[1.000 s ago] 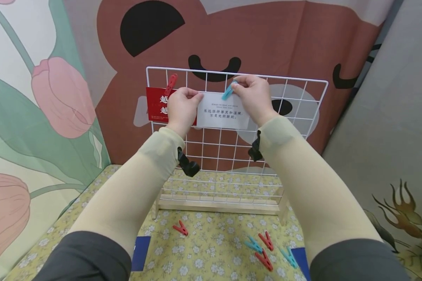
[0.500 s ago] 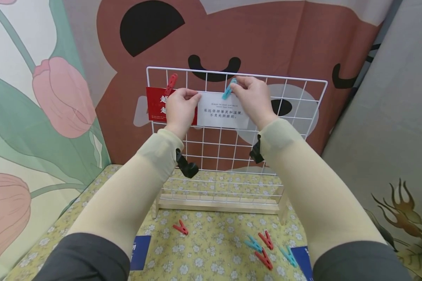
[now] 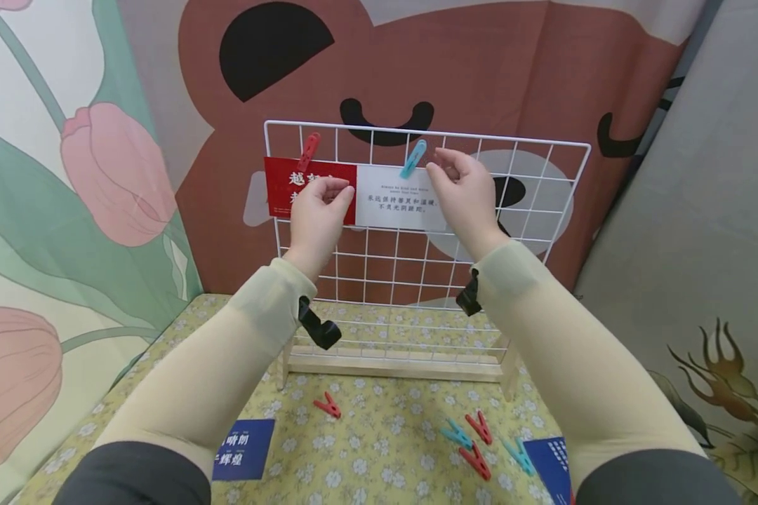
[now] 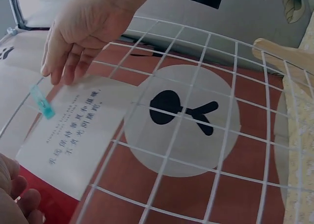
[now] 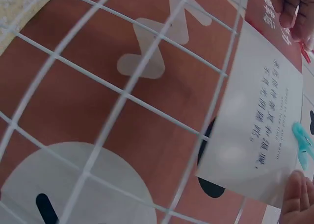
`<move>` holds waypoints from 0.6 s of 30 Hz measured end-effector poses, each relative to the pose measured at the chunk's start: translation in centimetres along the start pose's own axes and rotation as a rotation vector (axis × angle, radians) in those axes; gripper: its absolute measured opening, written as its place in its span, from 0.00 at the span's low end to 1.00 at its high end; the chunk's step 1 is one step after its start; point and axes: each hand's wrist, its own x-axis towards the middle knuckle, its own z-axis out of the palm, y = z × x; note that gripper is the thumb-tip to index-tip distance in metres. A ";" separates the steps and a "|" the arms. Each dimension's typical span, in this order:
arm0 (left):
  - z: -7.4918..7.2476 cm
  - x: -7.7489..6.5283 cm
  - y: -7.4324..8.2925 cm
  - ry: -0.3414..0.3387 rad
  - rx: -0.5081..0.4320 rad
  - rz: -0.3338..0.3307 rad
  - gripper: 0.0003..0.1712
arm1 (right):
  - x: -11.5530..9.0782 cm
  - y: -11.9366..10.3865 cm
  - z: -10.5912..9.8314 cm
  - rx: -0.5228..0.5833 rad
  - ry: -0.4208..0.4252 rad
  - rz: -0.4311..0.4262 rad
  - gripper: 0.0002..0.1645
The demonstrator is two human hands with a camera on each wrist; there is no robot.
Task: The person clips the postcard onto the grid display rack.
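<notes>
On the white wire grid rack [image 3: 410, 270] hang a red card [image 3: 279, 193] and a white card [image 3: 388, 184] with printed characters, side by side. A red clothespin [image 3: 308, 151] grips the top of the red card, and a light-blue clothespin [image 3: 413, 158] the top of the white one. My left hand [image 3: 318, 221] is in front of the red card, holding nothing, thumb and fingers loosely bent. Beside the blue clothespin is my right hand [image 3: 466, 200], apart from it, fingers relaxed and nothing between them. The right wrist view shows its fingertips at the white card's corner [image 5: 274, 197].
Red and light-blue clothespins [image 3: 474, 461] lie in a group on the flowered tablecloth [image 3: 354, 456], with another red clothespin [image 3: 328, 405] to the left. Dark blue cards [image 3: 253, 449] lie near each forearm. A wooden base [image 3: 391, 368] supports the rack.
My right hand has let go of the light-blue clothespin, which stays on the white card, and drawn slightly right. My left hand has left the cards' top edge and moved down and left.
</notes>
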 end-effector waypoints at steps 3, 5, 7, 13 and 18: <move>-0.1 -0.8 -0.9 -0.023 -0.017 -0.005 0.17 | -1.1 0.7 -0.2 -0.004 0.028 -0.045 0.22; -0.2 -1.4 -1.7 -0.038 -0.022 -0.011 0.17 | -1.9 1.3 -0.3 0.010 0.031 -0.059 0.21; -0.2 -2.0 -2.4 -0.051 -0.016 -0.015 0.17 | -2.9 2.0 -0.5 0.014 0.027 -0.069 0.21; -0.3 -4.4 -4.5 -0.087 0.032 -0.037 0.16 | -6.5 4.7 -0.8 0.013 -0.019 -0.059 0.20; -0.3 -6.3 -5.5 -0.105 0.042 -0.050 0.13 | -9.6 6.6 -0.8 0.037 -0.059 0.018 0.21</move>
